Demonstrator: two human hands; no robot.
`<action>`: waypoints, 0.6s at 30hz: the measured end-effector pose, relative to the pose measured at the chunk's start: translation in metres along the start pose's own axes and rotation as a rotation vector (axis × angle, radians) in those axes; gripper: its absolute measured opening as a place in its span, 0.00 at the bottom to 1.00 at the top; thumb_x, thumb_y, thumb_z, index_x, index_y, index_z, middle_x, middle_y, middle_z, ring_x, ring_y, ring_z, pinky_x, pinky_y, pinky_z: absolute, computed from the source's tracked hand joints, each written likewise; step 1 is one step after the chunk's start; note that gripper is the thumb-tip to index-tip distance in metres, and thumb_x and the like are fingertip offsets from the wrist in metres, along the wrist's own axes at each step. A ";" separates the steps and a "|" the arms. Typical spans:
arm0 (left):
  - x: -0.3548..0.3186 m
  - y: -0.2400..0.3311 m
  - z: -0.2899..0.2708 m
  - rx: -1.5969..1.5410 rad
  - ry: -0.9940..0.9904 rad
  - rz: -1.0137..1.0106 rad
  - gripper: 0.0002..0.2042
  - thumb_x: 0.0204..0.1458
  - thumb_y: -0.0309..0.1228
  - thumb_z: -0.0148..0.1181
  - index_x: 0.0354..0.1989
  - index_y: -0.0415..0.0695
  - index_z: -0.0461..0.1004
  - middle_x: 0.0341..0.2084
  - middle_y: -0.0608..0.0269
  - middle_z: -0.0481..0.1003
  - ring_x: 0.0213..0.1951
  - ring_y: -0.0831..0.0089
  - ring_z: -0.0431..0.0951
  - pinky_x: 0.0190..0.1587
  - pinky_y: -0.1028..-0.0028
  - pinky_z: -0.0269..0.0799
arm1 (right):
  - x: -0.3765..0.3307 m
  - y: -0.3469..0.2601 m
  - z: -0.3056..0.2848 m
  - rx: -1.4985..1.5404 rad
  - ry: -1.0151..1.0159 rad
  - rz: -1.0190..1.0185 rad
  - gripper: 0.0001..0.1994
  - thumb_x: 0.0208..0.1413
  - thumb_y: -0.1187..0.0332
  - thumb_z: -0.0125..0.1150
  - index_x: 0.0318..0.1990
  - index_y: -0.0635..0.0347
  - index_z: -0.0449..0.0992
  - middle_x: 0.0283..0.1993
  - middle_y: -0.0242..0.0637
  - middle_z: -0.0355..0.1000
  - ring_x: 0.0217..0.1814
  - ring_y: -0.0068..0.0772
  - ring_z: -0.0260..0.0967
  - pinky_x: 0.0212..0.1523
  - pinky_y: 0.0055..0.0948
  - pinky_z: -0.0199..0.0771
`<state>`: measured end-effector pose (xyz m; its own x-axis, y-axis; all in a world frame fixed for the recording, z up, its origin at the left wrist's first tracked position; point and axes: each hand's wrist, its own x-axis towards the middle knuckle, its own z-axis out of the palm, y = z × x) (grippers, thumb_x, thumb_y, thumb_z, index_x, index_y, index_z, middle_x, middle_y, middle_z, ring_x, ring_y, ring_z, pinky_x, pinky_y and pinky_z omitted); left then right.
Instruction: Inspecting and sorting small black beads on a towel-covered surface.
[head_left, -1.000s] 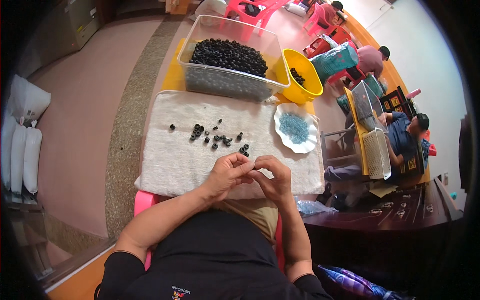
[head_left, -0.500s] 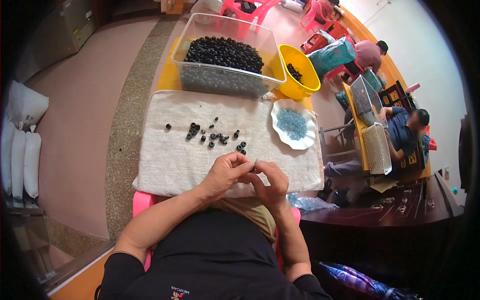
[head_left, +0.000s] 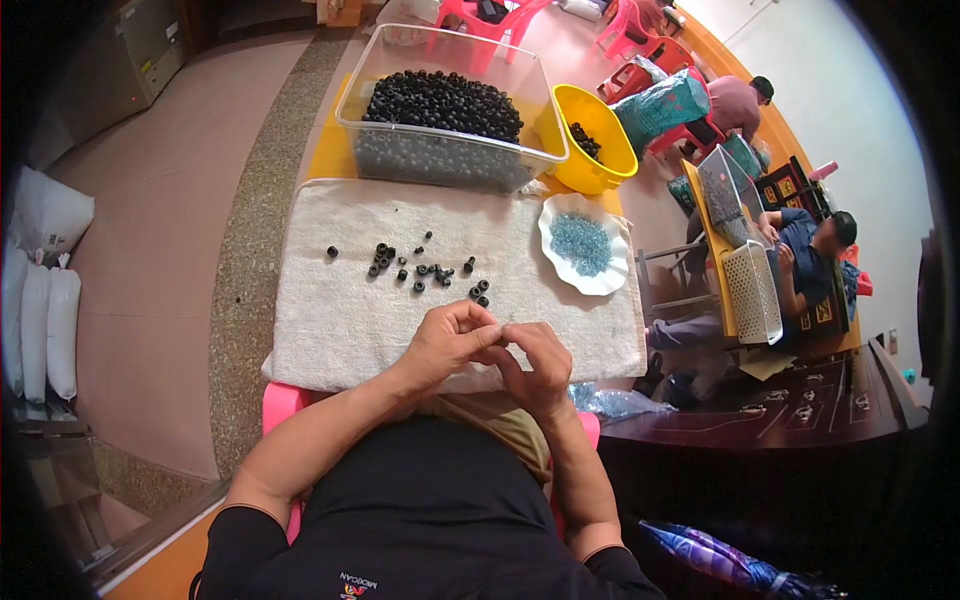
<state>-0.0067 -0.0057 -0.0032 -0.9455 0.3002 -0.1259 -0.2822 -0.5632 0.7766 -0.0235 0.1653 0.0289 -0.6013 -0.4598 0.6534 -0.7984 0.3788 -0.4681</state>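
My left hand (head_left: 447, 343) and my right hand (head_left: 538, 366) meet above the near part of a white cloth (head_left: 335, 335). Fingertips of both are pinched together, and whatever sits between them is too small and covered to make out. Just beyond lie small black ring-shaped parts (head_left: 420, 286), scattered singly and in little clusters on the cloth. To the right, a white wavy-rimmed dish (head_left: 604, 284) holds many tiny clear bluish pieces (head_left: 581, 244).
At the cloth's far side stand a clear plastic bin (head_left: 440, 170) full of black parts and a yellow basin (head_left: 590, 180) with some more. Another person (head_left: 808, 250) sits at a table on the right. White sacks (head_left: 62, 330) stand on the left floor.
My hands keep the same pinched pose over the cloth. The whole view has shifted very slightly. At the right, the seated person's hand has risen a little.
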 end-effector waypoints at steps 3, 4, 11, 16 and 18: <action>0.000 0.001 0.001 -0.050 0.048 -0.006 0.07 0.59 0.30 0.59 0.40 0.40 0.73 0.33 0.63 0.77 0.33 0.76 0.79 0.38 0.76 0.78 | -0.002 0.004 -0.006 0.052 0.000 0.118 0.16 0.42 0.80 0.70 0.40 0.62 0.75 0.35 0.41 0.75 0.34 0.38 0.74 0.35 0.32 0.74; 0.000 0.002 0.002 -0.088 0.091 -0.029 0.07 0.59 0.30 0.59 0.40 0.40 0.74 0.33 0.62 0.78 0.33 0.76 0.79 0.38 0.76 0.78 | -0.003 0.007 -0.009 0.073 0.042 0.191 0.14 0.42 0.82 0.69 0.38 0.64 0.75 0.34 0.42 0.76 0.34 0.36 0.75 0.34 0.31 0.75; 0.003 0.005 0.002 -0.182 0.210 -0.019 0.08 0.60 0.30 0.57 0.40 0.37 0.74 0.35 0.56 0.78 0.31 0.76 0.78 0.39 0.74 0.80 | -0.003 0.043 -0.019 -0.031 -0.012 0.334 0.10 0.47 0.82 0.64 0.39 0.66 0.76 0.38 0.44 0.75 0.36 0.35 0.75 0.36 0.29 0.74; 0.003 0.005 0.000 -0.221 0.196 -0.022 0.08 0.60 0.29 0.57 0.40 0.37 0.73 0.35 0.56 0.78 0.31 0.77 0.78 0.40 0.74 0.81 | 0.003 0.044 -0.020 -0.160 -0.174 0.270 0.09 0.49 0.78 0.63 0.39 0.63 0.77 0.38 0.44 0.75 0.38 0.39 0.74 0.39 0.33 0.74; 0.003 0.003 -0.001 -0.222 0.187 -0.024 0.08 0.60 0.29 0.57 0.40 0.37 0.73 0.35 0.56 0.78 0.32 0.77 0.79 0.40 0.74 0.81 | 0.014 0.030 -0.017 -0.294 -0.257 0.294 0.08 0.49 0.75 0.63 0.38 0.61 0.78 0.36 0.42 0.74 0.40 0.43 0.73 0.40 0.36 0.73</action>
<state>-0.0108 -0.0071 -0.0017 -0.9460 0.1797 -0.2698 -0.3136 -0.7186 0.6207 -0.0554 0.1841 0.0335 -0.8180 -0.4686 0.3337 -0.5729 0.7160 -0.3990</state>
